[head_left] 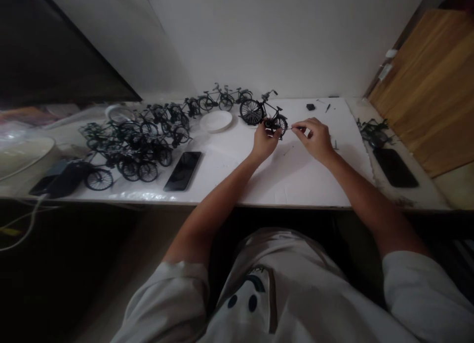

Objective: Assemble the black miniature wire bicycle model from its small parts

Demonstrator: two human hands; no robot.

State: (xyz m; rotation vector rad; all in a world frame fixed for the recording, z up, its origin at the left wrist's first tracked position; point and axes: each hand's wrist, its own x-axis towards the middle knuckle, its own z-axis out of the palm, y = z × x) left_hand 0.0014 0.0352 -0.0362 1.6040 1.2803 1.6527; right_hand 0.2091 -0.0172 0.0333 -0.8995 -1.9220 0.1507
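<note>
A small black model bicycle (pixel 261 111) stands on the white tabletop (pixel 296 170) in front of me. My left hand (pixel 264 141) is closed around its rear wheel and frame. My right hand (pixel 314 135) is just to the right, its fingertips pinched on a thin small tool or pin that points at the rear wheel; I cannot make out what it is.
Several finished model bicycles (pixel 137 140) crowd the left of the table and the back wall. A white dish (pixel 217 121) and a black phone (pixel 183 171) lie nearby. Another phone (pixel 395 168) and bicycle parts (pixel 374 131) sit right, small parts (pixel 311 106) at the back.
</note>
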